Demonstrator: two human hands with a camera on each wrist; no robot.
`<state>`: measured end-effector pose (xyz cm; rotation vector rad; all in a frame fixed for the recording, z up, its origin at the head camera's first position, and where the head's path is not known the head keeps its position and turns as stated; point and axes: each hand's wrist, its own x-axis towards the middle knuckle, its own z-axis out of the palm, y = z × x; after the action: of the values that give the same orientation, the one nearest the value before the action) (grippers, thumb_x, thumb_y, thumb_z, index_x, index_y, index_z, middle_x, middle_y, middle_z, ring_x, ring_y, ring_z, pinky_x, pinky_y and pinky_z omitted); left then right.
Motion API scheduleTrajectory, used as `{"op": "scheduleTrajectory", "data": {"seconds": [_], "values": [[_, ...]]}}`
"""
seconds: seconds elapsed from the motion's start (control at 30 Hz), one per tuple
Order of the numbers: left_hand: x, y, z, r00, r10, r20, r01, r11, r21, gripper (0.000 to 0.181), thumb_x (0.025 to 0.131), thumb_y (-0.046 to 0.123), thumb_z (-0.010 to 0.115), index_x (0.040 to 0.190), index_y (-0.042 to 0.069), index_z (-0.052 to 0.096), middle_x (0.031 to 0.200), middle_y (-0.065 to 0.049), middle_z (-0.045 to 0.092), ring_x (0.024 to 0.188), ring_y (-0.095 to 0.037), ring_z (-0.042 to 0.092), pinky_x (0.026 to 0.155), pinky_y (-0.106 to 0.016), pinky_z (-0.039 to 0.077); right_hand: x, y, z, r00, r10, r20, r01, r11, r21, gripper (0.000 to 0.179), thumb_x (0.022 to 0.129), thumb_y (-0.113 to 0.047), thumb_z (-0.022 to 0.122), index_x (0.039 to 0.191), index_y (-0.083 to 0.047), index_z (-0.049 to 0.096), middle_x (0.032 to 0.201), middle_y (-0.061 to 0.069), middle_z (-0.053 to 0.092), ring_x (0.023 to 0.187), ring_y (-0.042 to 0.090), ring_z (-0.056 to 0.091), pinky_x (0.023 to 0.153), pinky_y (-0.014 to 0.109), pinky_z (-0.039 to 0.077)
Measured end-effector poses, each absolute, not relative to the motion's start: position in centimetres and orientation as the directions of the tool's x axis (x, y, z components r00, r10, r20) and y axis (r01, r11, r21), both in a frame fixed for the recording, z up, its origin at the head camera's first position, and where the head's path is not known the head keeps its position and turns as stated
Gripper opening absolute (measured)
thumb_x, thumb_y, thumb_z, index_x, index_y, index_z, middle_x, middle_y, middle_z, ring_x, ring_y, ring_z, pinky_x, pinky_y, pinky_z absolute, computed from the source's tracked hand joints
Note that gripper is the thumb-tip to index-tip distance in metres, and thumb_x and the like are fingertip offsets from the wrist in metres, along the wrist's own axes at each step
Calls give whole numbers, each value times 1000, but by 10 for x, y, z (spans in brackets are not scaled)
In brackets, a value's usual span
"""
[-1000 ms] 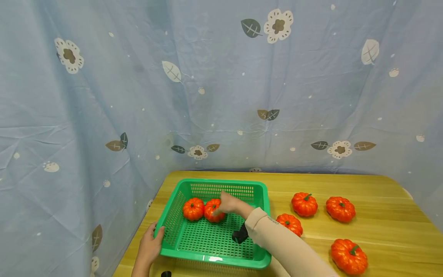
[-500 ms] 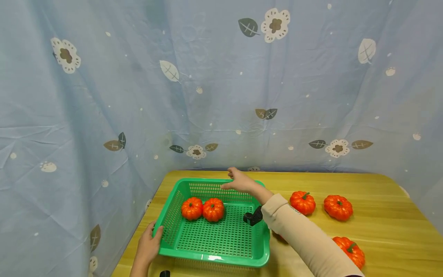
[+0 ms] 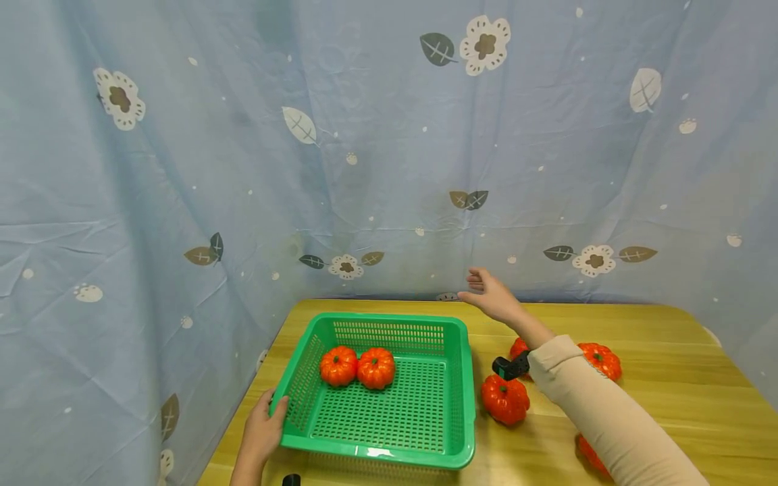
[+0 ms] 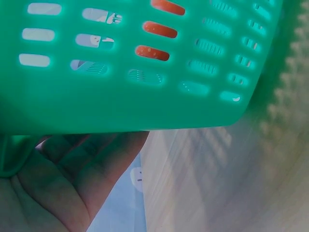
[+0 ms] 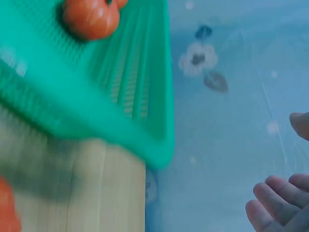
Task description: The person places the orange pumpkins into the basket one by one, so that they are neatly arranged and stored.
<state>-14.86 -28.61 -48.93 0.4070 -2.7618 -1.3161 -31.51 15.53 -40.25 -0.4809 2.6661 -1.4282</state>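
Observation:
A green plastic basket with slotted walls stands on the table. Two small orange-red pumpkins lie side by side in its left half. My left hand grips the basket's left rim, thumb over the edge; in the left wrist view its fingers pass behind the green wall. My right hand is in the air beyond the basket's back right corner, holding nothing, with fingers and thumb apart. Nearest below the right arm is a pumpkin beside the basket's right wall. The sleeve partly covers other pumpkins.
More pumpkins lie to the right on the wooden table, one at the back and one near the front. A blue patterned curtain hangs behind and to the left. A black wrist camera juts from the right wrist.
My right hand has let go of the right pumpkin in the basket, risen and moved right, out past the basket. The left hand has stayed on the rim.

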Motion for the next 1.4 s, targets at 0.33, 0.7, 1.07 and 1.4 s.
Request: {"op": "scheduleTrajectory", "data": {"seconds": [0.33, 0.7, 1.07, 1.4], "values": [[-149, -287, -491, -964, -259, -56, -207, 608, 766, 50, 102, 28, 42, 137, -7, 37, 120, -28, 54, 90, -25, 60, 74, -39, 49, -284, 243, -410, -966, -243, 92, -226, 608, -761, 81, 95, -38, 57, 146, 9, 15, 144, 35, 29, 130, 49, 33, 100, 60, 36], [-147, -288, -489, -961, -272, -52, -216, 619, 755, 49, 102, 28, 42, 137, -7, 38, 122, -28, 54, 93, -28, 59, 77, -42, 48, -230, 302, -435, -973, -202, 112, -214, 609, -764, 77, 97, -28, 55, 143, 17, 12, 139, 42, 27, 125, 58, 32, 95, 62, 36], [-148, -286, -490, -964, -259, -57, -208, 603, 770, 51, 102, 29, 41, 139, -6, 36, 125, -28, 52, 97, -31, 59, 79, -44, 49, -173, 344, -464, -991, -117, 65, -128, 688, -715, 75, 98, -29, 53, 144, 15, 13, 141, 42, 25, 122, 56, 30, 97, 31, 44], [-148, -287, -491, -963, -260, -67, -215, 596, 773, 52, 102, 30, 41, 140, -6, 35, 124, -28, 52, 93, -28, 60, 75, -41, 50, -133, 379, -531, -950, -210, -231, 25, 686, -727, 79, 101, -26, 46, 142, 18, -3, 149, 36, 5, 141, 43, 5, 96, 63, 34]]}}
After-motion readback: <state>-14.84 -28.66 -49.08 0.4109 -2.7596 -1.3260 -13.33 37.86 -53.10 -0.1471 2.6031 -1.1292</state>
